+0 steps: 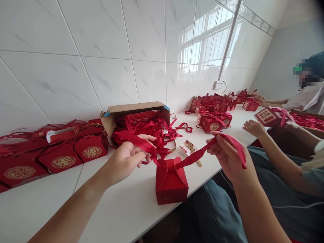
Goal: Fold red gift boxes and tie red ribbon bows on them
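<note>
A small red gift box (172,185) with rounded top flaps stands near the table's front edge. Through its top runs a red ribbon (194,156), its two ends drawn apart to left and right. My left hand (130,155) pinches one end, above and left of the box. On the other side my right hand (226,153) grips the other end between thumb and fingers, with the loose tail draped over the hand. Neither hand touches the box itself.
Behind the box, a cardboard carton (136,107) lies open, spilling red ribbons. Finished-looking red boxes (64,160) line the wall at left, with more red boxes (214,123) at the back right. A wooden stick (198,162) lies on the white table (106,209). Co-workers' hands (254,128) hold a box at right.
</note>
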Motion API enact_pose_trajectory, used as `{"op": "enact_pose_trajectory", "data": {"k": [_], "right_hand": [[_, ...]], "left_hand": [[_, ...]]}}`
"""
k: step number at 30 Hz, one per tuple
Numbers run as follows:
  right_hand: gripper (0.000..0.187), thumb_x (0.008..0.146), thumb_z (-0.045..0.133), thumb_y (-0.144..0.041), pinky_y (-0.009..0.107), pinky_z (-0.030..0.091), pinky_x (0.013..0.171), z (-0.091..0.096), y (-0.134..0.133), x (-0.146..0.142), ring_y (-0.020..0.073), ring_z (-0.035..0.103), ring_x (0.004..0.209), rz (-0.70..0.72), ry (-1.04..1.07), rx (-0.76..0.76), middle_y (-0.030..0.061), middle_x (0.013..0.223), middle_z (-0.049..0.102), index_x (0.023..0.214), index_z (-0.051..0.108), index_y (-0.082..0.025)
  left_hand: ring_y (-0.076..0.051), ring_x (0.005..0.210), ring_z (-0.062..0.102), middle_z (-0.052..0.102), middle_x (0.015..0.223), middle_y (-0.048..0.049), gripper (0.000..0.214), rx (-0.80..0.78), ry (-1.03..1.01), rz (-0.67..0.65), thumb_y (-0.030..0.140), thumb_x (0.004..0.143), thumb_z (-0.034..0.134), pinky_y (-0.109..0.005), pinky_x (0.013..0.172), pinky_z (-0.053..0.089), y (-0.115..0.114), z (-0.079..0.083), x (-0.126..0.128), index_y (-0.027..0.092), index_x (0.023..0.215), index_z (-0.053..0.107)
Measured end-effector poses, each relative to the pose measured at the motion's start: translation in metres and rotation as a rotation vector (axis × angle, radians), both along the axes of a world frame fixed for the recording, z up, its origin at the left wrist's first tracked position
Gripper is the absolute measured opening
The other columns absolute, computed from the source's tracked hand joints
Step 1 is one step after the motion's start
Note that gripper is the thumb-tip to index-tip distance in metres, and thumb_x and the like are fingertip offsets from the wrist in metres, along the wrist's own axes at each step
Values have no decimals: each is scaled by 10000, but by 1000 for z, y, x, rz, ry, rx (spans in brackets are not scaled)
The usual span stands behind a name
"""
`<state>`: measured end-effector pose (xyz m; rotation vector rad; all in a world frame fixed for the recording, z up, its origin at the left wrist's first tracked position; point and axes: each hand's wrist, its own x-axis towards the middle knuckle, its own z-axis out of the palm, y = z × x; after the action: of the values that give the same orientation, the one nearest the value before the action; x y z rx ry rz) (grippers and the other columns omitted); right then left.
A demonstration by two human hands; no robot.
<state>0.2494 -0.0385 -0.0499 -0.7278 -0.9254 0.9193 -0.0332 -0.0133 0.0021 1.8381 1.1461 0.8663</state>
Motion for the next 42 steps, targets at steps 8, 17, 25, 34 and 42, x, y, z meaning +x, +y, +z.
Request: {"op": "enact_pose_trajectory", "data": {"k": [8, 17, 25, 34, 42], "right_hand": [[211, 817, 699, -394, 190, 518, 586, 2, 0, 5, 117, 666, 612, 97, 48, -39, 30, 693, 723, 904, 751, -209], [196, 763, 751, -402, 235, 537, 587, 9, -4, 9, 147, 678, 610, 121, -10, -53, 33, 700, 721, 780, 727, -208], [209, 773, 746, -392, 203, 523, 579, 7, -1, 2, 129, 674, 616, 186, -29, -70, 34, 679, 711, 766, 730, -184], [152, 757, 765, -337, 202, 525, 596, 14, 2, -3, 117, 685, 640, 269, 84, -55, 34, 824, 746, 813, 735, -199], [182, 758, 760, -358, 203, 522, 601, 17, -2, 0, 119, 679, 638, 263, 30, -51, 30, 773, 736, 832, 739, -193]], "left_hand": [[-203, 839, 643, 671, 948, -57, 310, -43, 7, -80, 472, 928, 457, -335, 737, 512, 1, 1, 7, 230, 1028, 622], [-176, 640, 591, 635, 696, -33, 326, -150, 287, -40, 476, 866, 517, -253, 554, 445, 7, 1, 4, 193, 727, 601], [-197, 659, 587, 681, 932, -103, 633, -524, 281, -95, 718, 770, 489, -256, 509, 401, 18, -56, 2, 199, 1078, 681], [-204, 1081, 523, 581, 1181, -56, 434, -453, -7, 33, 549, 743, 653, -265, 786, 431, 21, -50, 16, 237, 1037, 582], [-171, 642, 525, 588, 694, -26, 589, -736, 0, 34, 765, 664, 546, -257, 577, 323, 18, -65, 4, 178, 619, 559]]}}
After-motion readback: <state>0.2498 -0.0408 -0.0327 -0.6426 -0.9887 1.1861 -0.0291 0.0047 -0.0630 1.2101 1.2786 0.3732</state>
